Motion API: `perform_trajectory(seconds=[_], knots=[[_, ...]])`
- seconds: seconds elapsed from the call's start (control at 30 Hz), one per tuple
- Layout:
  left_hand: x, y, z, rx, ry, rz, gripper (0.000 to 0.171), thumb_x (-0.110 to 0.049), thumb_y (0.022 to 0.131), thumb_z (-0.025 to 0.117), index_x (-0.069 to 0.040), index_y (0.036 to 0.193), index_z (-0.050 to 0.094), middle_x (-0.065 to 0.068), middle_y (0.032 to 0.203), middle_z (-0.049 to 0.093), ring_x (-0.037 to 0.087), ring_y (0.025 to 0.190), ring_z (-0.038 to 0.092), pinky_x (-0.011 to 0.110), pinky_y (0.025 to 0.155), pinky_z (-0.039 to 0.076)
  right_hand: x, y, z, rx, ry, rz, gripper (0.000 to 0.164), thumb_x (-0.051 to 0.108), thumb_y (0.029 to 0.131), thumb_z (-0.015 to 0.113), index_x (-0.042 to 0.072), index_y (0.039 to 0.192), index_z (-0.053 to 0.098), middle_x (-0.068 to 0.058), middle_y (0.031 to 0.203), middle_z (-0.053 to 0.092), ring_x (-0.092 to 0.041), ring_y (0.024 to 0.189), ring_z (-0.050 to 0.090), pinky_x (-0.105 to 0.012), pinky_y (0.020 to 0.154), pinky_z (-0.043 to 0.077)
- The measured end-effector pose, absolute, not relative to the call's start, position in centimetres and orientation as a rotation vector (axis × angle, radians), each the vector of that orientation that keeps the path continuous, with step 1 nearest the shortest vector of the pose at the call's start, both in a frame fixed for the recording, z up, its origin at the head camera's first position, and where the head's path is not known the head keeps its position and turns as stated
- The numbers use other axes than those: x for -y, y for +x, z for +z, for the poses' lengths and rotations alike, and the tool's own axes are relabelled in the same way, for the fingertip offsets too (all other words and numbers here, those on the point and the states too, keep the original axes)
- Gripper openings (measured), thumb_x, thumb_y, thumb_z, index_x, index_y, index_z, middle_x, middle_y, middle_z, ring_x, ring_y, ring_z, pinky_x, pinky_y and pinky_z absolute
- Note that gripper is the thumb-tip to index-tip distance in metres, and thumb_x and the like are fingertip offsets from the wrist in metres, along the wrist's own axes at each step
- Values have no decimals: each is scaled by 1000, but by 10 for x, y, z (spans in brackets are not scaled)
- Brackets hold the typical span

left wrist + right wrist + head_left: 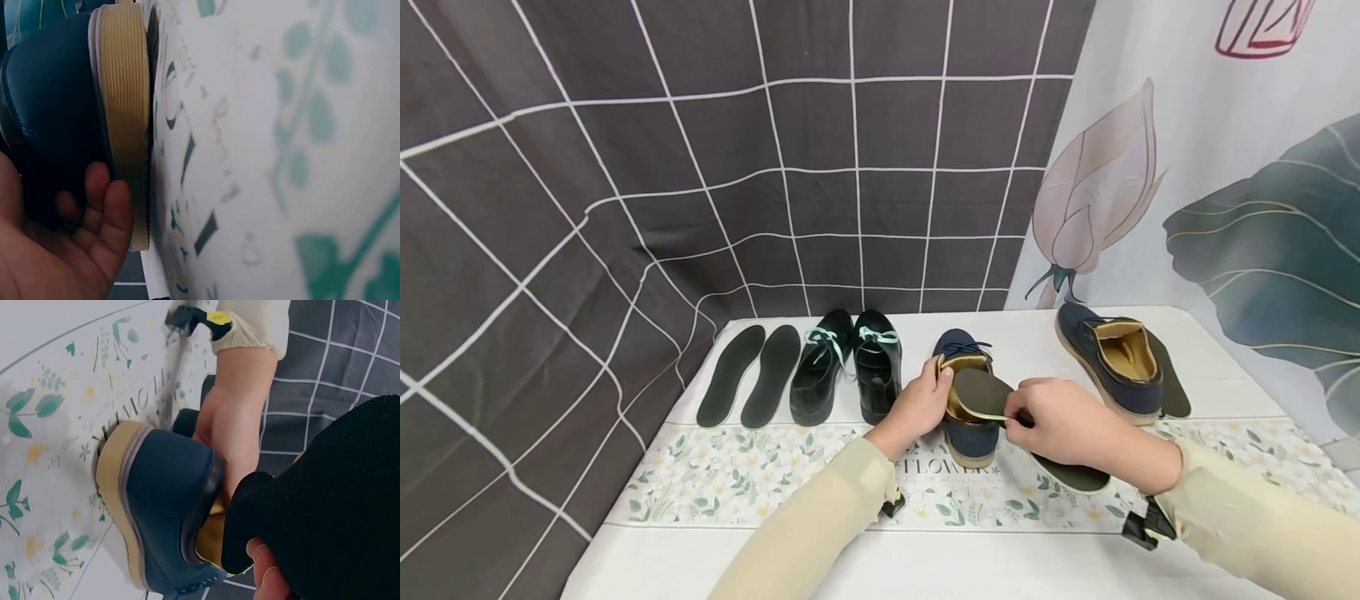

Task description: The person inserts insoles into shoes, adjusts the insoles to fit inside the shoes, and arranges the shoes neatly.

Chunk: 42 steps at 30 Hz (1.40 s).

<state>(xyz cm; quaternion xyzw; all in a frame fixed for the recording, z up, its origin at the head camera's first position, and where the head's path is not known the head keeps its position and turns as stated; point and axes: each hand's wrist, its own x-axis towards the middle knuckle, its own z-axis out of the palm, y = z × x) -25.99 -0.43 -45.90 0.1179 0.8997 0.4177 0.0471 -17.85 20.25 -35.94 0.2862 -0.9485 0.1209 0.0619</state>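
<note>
A navy shoe (972, 438) with a tan sole and yellowish lining stands on the table in front of me, toe pointing away. My left hand (922, 404) grips its left side, the thumb at the collar; in the left wrist view curled fingers (115, 209) lie against the shoe's side. My right hand (1063, 421) pinches a dark insole (981, 390) near its middle. One rounded end of the insole is over the shoe's opening, and the other end slants down to the right below my hand. In the right wrist view the insole (319, 506) overlaps the yellow-lined opening.
The other navy shoe (1112, 362) stands at the right, with a dark insole (1168, 379) beside it. To the left are a pair of black shoes (820, 379) with mint laces and two dark insoles (730, 375). A dark gridded cloth (895, 167) hangs behind the table.
</note>
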Motion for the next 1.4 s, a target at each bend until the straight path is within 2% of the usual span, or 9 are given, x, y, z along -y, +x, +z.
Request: perform_trajectory(seconds=[0.13,0.2,0.27,0.4,0.63,0.77,1.03,1.27,1.4], knots=[[5,-259,-458,-2664,291,1376,66,-58,106,22,-20,158,31,16,124,66,27,86,70,40,83,54,-196,-182,-362,2900,881,382,16,16,83,70,27,72,65,13,69,51,-2,58,43,-24,56,39],[6,-259,-457,-2632,268,1419,64,-58,106,23,-21,156,34,15,110,68,23,64,64,36,70,52,-194,-184,-363,2920,880,392,17,16,83,69,27,71,65,13,69,51,-2,58,44,-24,56,39],[6,-259,-456,-2621,266,1440,62,-58,106,23,-22,154,36,13,105,67,19,58,61,33,66,50,-192,-185,-364,2942,865,401,19,16,83,69,28,69,64,12,68,51,-3,58,44,-25,57,40],[5,-260,-454,-2639,286,1414,62,-57,106,23,-20,154,36,12,100,68,17,58,60,34,71,50,-190,-188,-363,2966,858,419,19,17,83,68,28,68,66,13,66,53,-4,59,46,-26,58,42],[6,-261,-454,-2629,280,1411,68,-60,105,24,-18,157,33,16,127,64,17,60,62,35,73,50,-184,-201,-358,3030,891,508,20,15,86,67,25,69,74,15,63,59,-4,55,49,-27,56,43],[6,-261,-455,-2616,273,1414,68,-61,104,24,-18,157,33,15,118,66,18,59,62,33,66,50,-178,-207,-357,3107,835,522,26,18,87,67,24,62,67,12,54,53,-9,50,46,-27,52,38],[7,-264,-459,-2513,254,1528,68,-62,103,29,-18,154,37,10,74,62,19,55,60,31,51,49,-170,-216,-359,3189,699,465,29,24,87,69,22,59,62,8,54,53,-13,52,49,-29,53,38],[6,-263,-460,-2536,272,1493,70,-64,103,28,-18,155,35,7,80,64,18,57,61,32,58,50,-165,-222,-366,3184,655,451,32,25,87,68,21,56,59,8,51,49,-13,50,48,-28,51,37],[6,-262,-458,-2608,289,1417,72,-65,102,23,-18,156,33,8,90,67,18,69,63,35,72,51,-163,-227,-370,3182,617,442,34,25,86,68,21,54,57,8,49,47,-14,49,48,-28,50,37]])
